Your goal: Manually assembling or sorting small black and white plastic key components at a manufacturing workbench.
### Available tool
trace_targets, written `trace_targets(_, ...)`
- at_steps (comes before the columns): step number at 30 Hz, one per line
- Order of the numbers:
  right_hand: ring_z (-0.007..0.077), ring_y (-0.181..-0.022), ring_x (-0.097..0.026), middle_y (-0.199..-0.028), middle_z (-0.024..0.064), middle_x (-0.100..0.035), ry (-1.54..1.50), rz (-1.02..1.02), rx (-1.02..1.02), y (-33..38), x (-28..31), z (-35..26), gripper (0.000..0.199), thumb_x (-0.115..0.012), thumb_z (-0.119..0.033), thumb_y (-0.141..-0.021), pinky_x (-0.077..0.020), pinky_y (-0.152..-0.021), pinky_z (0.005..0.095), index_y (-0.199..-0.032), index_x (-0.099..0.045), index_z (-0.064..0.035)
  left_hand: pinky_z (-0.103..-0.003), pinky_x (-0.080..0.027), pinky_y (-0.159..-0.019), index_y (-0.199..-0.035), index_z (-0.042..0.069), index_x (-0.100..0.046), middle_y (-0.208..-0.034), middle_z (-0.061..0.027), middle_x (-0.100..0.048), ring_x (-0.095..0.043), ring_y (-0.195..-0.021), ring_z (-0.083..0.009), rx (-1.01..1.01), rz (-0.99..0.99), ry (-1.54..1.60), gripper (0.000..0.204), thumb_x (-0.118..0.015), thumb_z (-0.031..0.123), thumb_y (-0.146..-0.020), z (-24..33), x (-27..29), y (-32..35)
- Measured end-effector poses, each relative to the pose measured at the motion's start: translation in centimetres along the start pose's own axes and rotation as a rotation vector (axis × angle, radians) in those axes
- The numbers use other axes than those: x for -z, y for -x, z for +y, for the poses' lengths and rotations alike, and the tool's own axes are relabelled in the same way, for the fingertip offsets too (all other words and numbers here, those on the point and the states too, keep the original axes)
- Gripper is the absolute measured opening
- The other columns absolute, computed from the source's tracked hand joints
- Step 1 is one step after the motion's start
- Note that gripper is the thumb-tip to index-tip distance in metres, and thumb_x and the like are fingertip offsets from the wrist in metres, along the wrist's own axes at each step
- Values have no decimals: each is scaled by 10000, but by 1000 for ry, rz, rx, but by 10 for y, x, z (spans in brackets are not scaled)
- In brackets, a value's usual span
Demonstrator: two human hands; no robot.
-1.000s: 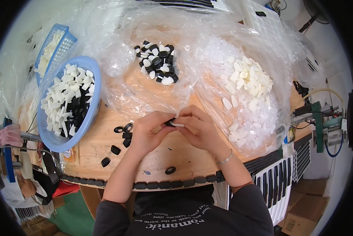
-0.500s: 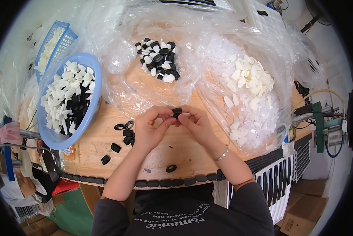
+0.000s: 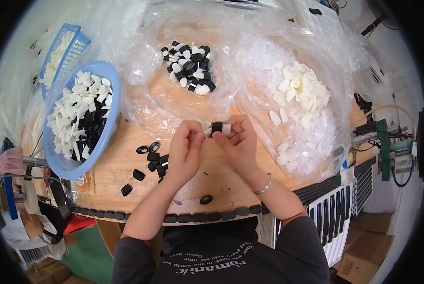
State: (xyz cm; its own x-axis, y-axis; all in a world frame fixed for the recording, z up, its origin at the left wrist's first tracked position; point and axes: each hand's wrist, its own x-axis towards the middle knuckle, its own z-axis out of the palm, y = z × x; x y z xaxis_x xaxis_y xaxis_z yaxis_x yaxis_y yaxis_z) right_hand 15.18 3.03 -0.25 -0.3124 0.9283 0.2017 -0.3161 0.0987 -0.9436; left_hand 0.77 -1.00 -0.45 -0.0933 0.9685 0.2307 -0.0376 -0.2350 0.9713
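Left hand (image 3: 186, 142): narrow, thumb and fingertips pinched together at the white left end of a black-and-white piece (image 3: 216, 128). Right hand (image 3: 235, 139): thumb and fingers closed about the same piece, at its black middle and white right end. Location of piece: between the two hands, above the middle of the counter (image 3: 221, 184).

Hidden or cut off: both white ends of the piece, partly covered by fingers; how the parts join cannot be made out. Blue basket (image 3: 79, 40), beyond the counter's left end, partly veiled by clear plastic sheeting (image 3: 150, 102). Translucent pieces (image 3: 311, 132), toward the right end, blurred by plastic; single shapes hard to tell.

Writing: pale lettering across the dark shirt (image 3: 207, 260), below the near edge. Orange label (image 3: 83, 182), near the left end, mostly behind the basin, print too small to read. Printed mark on a cardboard box (image 3: 368, 255), lower right, illegible.

Also on the counter: blue basin (image 3: 116, 102), left end, filled with white and black pieces; mixed black-and-white heap (image 3: 190, 66), toward the far edge; off-white pieces (image 3: 304, 85), far right; loose black parts (image 3: 152, 165), left of the left hand; black ring (image 3: 205, 199), just inside the near edge; row of black pads (image 3: 200, 217), along that edge.
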Motion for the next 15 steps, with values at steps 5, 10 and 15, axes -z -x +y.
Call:
trace_targets(5,109,-845,-632,-971,91,-645,-42,-43,-9,-3,1,-5,531,-682,59,-803,-503,-723,195,-1172,-328,-87,-194,-400,-726,-999,42,-497,-962,1,-516,-457,-790,-59,54,53,201,52,-507,46,-948,8,-3,-2)
trace_targets(10,112,-846,-633,-964,93,-649,136,-83,-12,0,4,-10,549,-702,57,-786,-511,-752,216,-1156,-323,-85,-161,-382,-683,-976,20,-515,-857,7,-530,-468,-761,-27,141,-40,47,39,-513,15,-938,12,6,-6)
trace_targets(15,103,-836,-630,-945,92,-656,162,-80,-5,-2,6,-10,513,-711,47,-783,-511,-746,224,-1103,-330,-78,-191,-393,-720,-986,30,-517,-897,6,-547,-473,-785,-58,61,10,6,52,-510,73,-956,4,7,-3)
